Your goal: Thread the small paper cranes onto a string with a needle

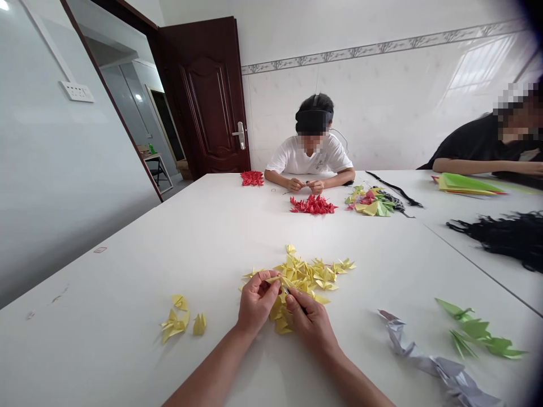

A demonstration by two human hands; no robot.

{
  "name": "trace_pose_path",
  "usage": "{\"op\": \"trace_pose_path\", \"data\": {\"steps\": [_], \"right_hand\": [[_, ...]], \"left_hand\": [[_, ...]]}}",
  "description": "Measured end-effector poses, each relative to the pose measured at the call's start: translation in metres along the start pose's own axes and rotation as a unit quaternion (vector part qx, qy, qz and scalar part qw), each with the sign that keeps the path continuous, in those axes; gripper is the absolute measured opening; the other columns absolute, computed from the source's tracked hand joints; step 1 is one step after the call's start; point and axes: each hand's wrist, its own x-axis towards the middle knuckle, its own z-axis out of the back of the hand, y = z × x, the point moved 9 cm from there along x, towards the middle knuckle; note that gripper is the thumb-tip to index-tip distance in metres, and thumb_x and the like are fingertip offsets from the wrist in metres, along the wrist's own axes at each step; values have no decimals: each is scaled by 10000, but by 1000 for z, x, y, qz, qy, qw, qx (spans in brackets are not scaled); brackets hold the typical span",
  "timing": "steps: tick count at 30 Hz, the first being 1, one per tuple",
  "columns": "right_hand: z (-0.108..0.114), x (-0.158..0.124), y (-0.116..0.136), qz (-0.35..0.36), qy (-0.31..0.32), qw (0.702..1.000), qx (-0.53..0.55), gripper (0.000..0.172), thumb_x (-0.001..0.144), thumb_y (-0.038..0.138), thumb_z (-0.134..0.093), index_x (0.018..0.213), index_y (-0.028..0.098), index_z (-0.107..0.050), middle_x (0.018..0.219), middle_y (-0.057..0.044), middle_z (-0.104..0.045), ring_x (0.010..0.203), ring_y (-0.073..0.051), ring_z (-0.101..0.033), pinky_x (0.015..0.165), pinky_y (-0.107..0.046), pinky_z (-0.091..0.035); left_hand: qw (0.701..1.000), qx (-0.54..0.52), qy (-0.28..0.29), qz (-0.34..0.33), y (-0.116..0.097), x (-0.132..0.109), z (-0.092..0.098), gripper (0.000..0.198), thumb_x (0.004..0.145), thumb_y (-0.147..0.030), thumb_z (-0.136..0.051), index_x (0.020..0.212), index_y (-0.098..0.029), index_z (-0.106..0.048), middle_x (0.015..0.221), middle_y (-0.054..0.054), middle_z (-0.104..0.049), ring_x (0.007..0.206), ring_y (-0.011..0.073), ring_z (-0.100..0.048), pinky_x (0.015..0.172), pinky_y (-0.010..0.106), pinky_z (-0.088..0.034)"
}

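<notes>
The left hand [257, 297] pinches a folded yellow paper piece [285, 281] between thumb and fingers. The right hand [311, 319] grips a small tool [288, 291] with its tip close against that piece; whether they touch, and what kind of tool it is, cannot be told.

Under and just beyond the hands, the yellow paper pile [303, 272] spreads over the table [139, 288], its pieces already folded. A few yellow pieces [175, 324] lie apart, to the left of the hands; whether they are finished or waiting is unclear. To the right of the hands, grey paper pieces [401, 336] lie end to end in a row, with green pieces [475, 329] beyond them; these look further along, though no joining thread can be made out. Judging by the many loose yellow pieces, the work on that colour seems partway, with plenty left.
</notes>
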Motion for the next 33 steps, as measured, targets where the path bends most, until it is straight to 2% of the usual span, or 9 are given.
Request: {"op": "trace_pose_path", "data": {"steps": [10,15,18,22,26,33], "right_hand": [[1,-3,-6,-28,-8,1000,7,345,840,424,-488,924,164,-699,671,-47,-649,621,-190,-577,575,-272,-467],[3,-3,-6,-29,-20,999,12,361,841,439,-490,946,162,-696,725,-59,-674,653,-195,-598,592,-274,-478],[4,-3,-8,-34,-21,999,17,386,830,473,-501,934,156,-695,715,-58,-667,658,-194,-600,606,-271,-485],[5,-3,-9,-39,-25,999,19,422,826,498,-498,942,143,-695,709,-64,-661,660,-195,-603,605,-268,-482],[5,-3,-6,-37,-29,999,23,405,822,485,-510,938,141,-689,760,-76,-679,674,-199,-608,593,-268,-475],[4,-2,-6,-43,-24,998,34,380,815,475,-526,931,149,-684,778,-77,-686,700,-205,-614,620,-276,-482]], "left_hand": [[1000,-4,-6,-11,-2,-2,0,207,772,-299,-627,921,-157,-617,930,71,-693,676,116,-628,677,250,-545],[997,-22,-61,-38,-4,-1,15,268,801,-321,-594,1018,-166,-568,1011,89,-681,729,134,-653,722,288,-555],[995,14,-89,-52,-6,2,23,260,801,-316,-594,1013,-166,-583,1046,99,-675,816,161,-663,775,315,-552],[993,51,-75,-78,-8,3,21,212,811,-288,-575,977,-163,-618,1092,114,-655,975,202,-637,852,349,-532],[988,65,-64,-124,-15,0,16,169,826,-248,-546,955,-178,-630,1191,104,-590,1097,201,-575,900,343,-512],[985,68,-60,-148,-21,-1,15,182,844,-178,-484,984,-184,-600,1198,99,-566,1116,200,-559,909,354,-511]]}}
